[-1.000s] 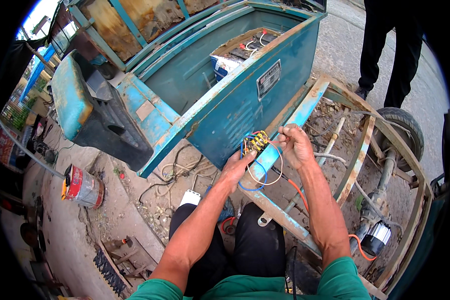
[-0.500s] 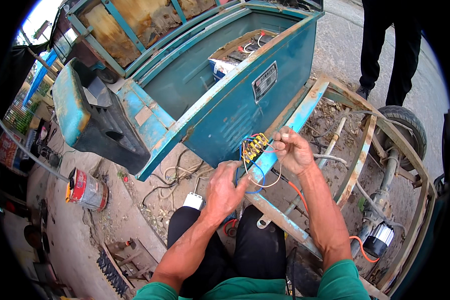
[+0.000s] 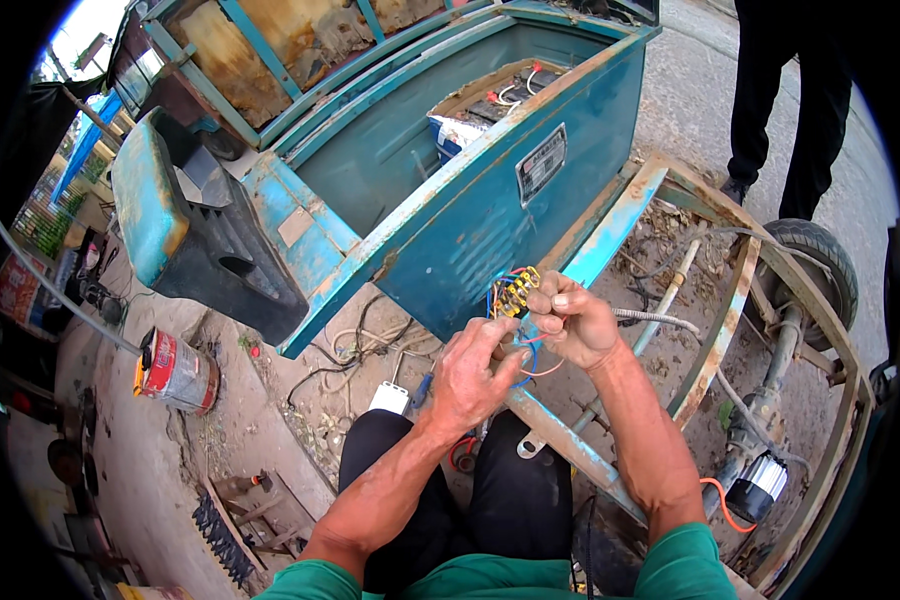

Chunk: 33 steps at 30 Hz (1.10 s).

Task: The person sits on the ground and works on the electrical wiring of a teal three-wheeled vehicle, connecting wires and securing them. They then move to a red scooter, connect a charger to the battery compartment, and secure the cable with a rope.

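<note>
The person's left hand (image 3: 468,375) is lying back upward, its forearm slanting up and to the right from the lower edge, with the fingers bending forward and the thumb pointing right toward the other hand. The right hand (image 3: 580,325) is facing it, its forearm leaning up and to the left, the fingers curling inward and the thumb pressing against the forefinger. The right grip is clenching on a thin reddish wire (image 3: 536,338), which is showing just below the fingertips; whether the left grip is grasping a wire cannot be told, as its fingertips are crowding into the strands.

The yellow-and-black terminal block (image 3: 514,293) is sitting in front of the teal side panel (image 3: 450,260), near the light-blue frame bar (image 3: 610,240). Its long axis is running diagonally, the lower end pointing toward the person's left and the upper end pointing away and to the right. A blue wire (image 3: 489,299) is curving along its left side.

The block is lying just beyond the left fingertips and just left of the right ones, the right fingers partly covering its near right edge.
</note>
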{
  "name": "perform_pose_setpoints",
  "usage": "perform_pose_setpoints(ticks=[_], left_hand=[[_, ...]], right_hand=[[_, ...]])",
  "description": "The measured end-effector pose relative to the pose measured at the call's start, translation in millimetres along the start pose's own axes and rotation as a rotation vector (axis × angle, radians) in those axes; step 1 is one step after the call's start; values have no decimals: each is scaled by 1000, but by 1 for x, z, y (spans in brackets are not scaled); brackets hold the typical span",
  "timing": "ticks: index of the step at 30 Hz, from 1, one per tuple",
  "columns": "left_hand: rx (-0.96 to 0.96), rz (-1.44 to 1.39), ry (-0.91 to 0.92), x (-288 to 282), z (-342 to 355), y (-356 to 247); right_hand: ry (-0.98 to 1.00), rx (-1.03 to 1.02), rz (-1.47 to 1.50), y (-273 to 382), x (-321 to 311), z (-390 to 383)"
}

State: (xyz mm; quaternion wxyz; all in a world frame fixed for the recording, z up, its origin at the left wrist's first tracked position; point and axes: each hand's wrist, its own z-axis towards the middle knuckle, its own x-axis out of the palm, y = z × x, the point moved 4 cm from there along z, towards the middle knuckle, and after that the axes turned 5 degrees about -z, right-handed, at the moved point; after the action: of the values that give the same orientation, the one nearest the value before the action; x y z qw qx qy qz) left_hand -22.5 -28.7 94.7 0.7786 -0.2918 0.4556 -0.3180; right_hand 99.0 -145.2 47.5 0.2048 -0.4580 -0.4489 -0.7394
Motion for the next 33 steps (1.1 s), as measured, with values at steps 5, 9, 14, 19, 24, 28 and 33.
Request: perform_pose_setpoints(ticks=[5,9,14,19,24,28,33], left_hand=[[-45,-150,145,9,-4,1],[-288,-481,194,14,-11,11],[-484,-1024,99,10,-11,18],[-529,-1136,52,10,-12,29],[-476,-1101,10,11,-12,37],[-547,-1055,39,16,-18,38],[-615,-1105,83,21,-18,30]], right_hand=[[-112,-68,20,0,-2,1],[-386,-272,69,23,-33,-4],[-505,-360,13,41,-63,-9],[-406,-161,-81,23,-31,-5],[-398,-16,-236,13,-26,-3],[-432,-50,-265,8,-12,-1],[-421,-120,-260,10,-25,-3]])
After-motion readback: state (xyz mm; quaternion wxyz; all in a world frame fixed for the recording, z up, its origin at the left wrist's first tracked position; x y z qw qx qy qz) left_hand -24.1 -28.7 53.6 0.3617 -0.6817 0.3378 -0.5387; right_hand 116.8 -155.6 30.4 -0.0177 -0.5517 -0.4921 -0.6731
